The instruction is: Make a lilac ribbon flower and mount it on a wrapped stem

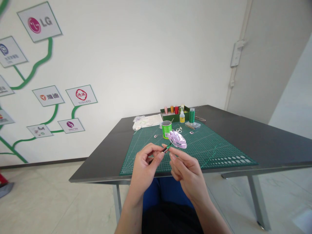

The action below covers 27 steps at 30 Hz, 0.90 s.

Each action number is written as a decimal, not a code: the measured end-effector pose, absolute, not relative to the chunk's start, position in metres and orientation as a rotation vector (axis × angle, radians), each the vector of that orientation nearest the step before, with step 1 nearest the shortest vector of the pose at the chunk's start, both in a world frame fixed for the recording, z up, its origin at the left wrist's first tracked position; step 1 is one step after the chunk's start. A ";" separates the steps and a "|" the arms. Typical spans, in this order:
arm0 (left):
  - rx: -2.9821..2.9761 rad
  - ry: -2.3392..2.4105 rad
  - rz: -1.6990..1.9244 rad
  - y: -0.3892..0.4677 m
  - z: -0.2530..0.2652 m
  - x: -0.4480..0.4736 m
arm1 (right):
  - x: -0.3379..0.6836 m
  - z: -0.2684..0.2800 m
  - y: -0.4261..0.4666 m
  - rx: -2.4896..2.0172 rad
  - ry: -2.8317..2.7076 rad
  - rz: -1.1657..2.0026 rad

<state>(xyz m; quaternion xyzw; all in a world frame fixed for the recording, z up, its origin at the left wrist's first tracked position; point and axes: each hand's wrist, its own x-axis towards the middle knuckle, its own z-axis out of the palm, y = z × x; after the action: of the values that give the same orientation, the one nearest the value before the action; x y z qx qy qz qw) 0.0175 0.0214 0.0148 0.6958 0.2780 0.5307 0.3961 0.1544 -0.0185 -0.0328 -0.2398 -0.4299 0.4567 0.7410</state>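
Note:
A pale lilac artificial flower [177,139] is held up over the front part of the green cutting mat [146,162], its petals tilted to the right. My left hand [147,164] is closed in a pinch on the dark stem [164,149] below the bloom. Green material [168,146] shows around the stem just under the petals. Close against that spot, the fingers of my right hand [186,164] are pinched together. What lies between them is too small to make out.
Behind the flower stands a green can [166,129]. Farther back are a glue bottle [182,116], a green thread spool [191,115] on a clear box [192,125], and a green tray [168,117] of thread spools. White material [148,121] lies at back left. Loose green thread [214,151] lies on the mat.

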 end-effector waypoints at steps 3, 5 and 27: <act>1.774 0.703 1.342 0.021 0.015 0.017 | 0.154 -0.033 -0.018 -0.523 -0.930 1.008; 1.759 0.702 1.332 0.022 0.014 0.017 | 0.154 -0.033 -0.017 -0.510 -0.922 1.012; 1.744 0.710 1.293 0.027 0.009 0.022 | 0.157 -0.036 -0.012 -0.583 -0.852 1.053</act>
<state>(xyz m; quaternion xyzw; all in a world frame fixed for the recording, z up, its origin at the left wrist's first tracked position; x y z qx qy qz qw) 0.0218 0.0270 0.0093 0.6943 0.2828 0.5150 0.4158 0.1570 -0.0121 -0.0358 -0.2660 -0.3882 0.4802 0.7402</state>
